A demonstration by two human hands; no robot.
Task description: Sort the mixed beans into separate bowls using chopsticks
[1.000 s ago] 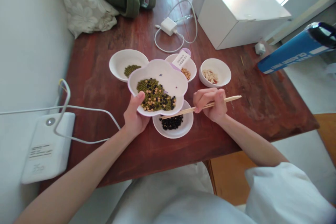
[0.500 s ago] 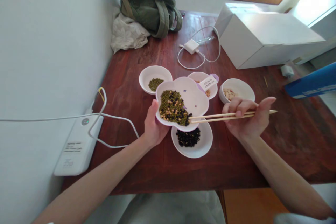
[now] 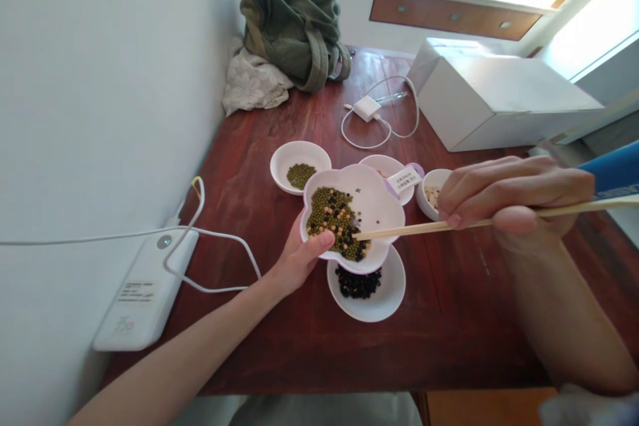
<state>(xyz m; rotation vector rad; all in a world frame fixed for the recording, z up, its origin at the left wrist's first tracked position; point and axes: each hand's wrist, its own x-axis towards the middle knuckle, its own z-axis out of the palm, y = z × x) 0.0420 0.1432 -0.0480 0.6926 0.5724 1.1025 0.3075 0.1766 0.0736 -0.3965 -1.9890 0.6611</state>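
Observation:
My left hand (image 3: 294, 263) grips a flower-shaped bowl (image 3: 379, 196) by its left side, thumb over the rim. The bowl is tilted, with mixed green, black and tan beans (image 3: 329, 210) gathered at its left. In my right hand (image 3: 519, 190) is a pair of wooden chopsticks (image 3: 419, 229), their tips at the beans' right edge. Below the held bowl stands a white bowl (image 3: 394, 293) of black beans, partly covered by it. A bowl (image 3: 279, 163) of green beans is at the upper left. Behind, a bowl (image 3: 379, 161) is mostly hidden. My right hand partly covers a bowl (image 3: 426, 200) of pale pieces.
A white power bank (image 3: 144, 293) with a cable lies by the left wall. Farther back are a green bag (image 3: 289, 26), a patterned cloth (image 3: 254, 83), a white charger (image 3: 367, 108) and a large white box (image 3: 504, 93). A blue object (image 3: 616, 166) stands behind my right hand.
My right hand has turned over, palm down now, and sits farther right and nearer the camera. My left thumb has moved inward over the rim. The whole view has shifted up slightly.

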